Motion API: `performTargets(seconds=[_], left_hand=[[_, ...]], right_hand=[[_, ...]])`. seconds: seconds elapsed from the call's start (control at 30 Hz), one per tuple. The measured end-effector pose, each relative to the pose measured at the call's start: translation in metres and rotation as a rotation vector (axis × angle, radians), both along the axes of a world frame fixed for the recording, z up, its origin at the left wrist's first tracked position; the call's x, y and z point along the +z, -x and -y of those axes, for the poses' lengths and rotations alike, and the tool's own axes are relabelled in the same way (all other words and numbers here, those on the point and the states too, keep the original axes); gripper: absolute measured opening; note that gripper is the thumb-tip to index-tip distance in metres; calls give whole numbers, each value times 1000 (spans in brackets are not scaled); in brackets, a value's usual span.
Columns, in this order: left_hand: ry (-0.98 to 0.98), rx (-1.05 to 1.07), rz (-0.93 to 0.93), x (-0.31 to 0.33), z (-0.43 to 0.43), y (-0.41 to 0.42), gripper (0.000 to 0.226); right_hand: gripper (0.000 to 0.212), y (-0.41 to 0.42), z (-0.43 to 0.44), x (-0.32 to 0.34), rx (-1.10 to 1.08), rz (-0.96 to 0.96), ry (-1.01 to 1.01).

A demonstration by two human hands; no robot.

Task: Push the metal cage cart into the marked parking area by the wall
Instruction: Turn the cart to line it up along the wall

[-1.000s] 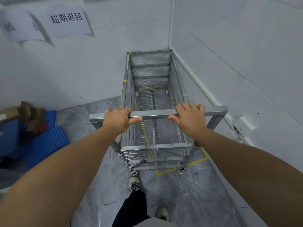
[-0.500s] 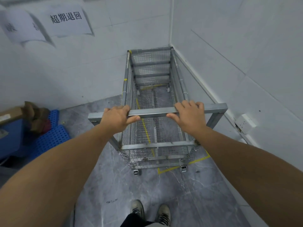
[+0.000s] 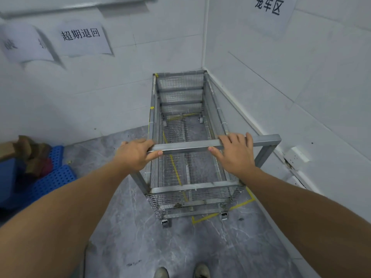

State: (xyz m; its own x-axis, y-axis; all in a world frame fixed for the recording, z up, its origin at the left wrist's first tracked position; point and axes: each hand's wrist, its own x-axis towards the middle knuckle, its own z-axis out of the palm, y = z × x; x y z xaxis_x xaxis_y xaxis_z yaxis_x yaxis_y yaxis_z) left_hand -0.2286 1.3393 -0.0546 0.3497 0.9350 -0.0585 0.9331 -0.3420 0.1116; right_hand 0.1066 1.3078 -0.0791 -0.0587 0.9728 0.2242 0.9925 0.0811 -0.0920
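A metal wire-mesh cage cart (image 3: 180,91) stands lengthwise in the room's corner, its far end against the back wall and its right side close to the right wall. My left hand (image 3: 136,154) and my right hand (image 3: 235,152) both grip the cart's square metal handle bar (image 3: 186,146) at the near end. Yellow tape lines (image 3: 241,204) on the grey floor mark the parking area; they show under the cart's near right corner and through the mesh bottom. The cart is empty.
Blue perforated plastic pallets (image 3: 54,177) with brown cardboard scraps (image 3: 30,151) lie at the left. Paper signs (image 3: 82,37) hang on the back wall, another sign (image 3: 269,7) on the right wall. A white socket box (image 3: 297,155) sticks out low on the right wall. My shoes (image 3: 180,272) show at the bottom.
The cart has rolled a little farther from me into the corner. My feet have come together, and the view has tilted up, showing the right wall's sign.
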Motion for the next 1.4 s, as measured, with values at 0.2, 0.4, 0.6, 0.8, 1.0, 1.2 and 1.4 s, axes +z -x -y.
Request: performTargets(seconds=[0.2,0.4,0.6,0.8,1.0,1.2,1.4], left_hand=[[-15,37,79,-6,-2,52,52],[-48,-11,543,-18,-6,56,46],[-80,-135,601,-18,-5,59,46],[-52,-82,704,-19,-3,54,41],[-59,-73,738,-20,-2,49,40],[-80,-84,740,-20,-1,45,41],[-108,-84,742,-17,0,41,37]], right_hand=[[69,31,12,-7,-144,-108,-35],[73,72,21,-18,-390,-367,-113],[85,104,18,-12,-553,-533,-61],[102,111,15,-11,-679,-722,-62],[101,108,13,-9,-646,-766,-67],[97,107,12,-10,-620,-821,-124],[96,107,5,-13,-625,-844,-170]])
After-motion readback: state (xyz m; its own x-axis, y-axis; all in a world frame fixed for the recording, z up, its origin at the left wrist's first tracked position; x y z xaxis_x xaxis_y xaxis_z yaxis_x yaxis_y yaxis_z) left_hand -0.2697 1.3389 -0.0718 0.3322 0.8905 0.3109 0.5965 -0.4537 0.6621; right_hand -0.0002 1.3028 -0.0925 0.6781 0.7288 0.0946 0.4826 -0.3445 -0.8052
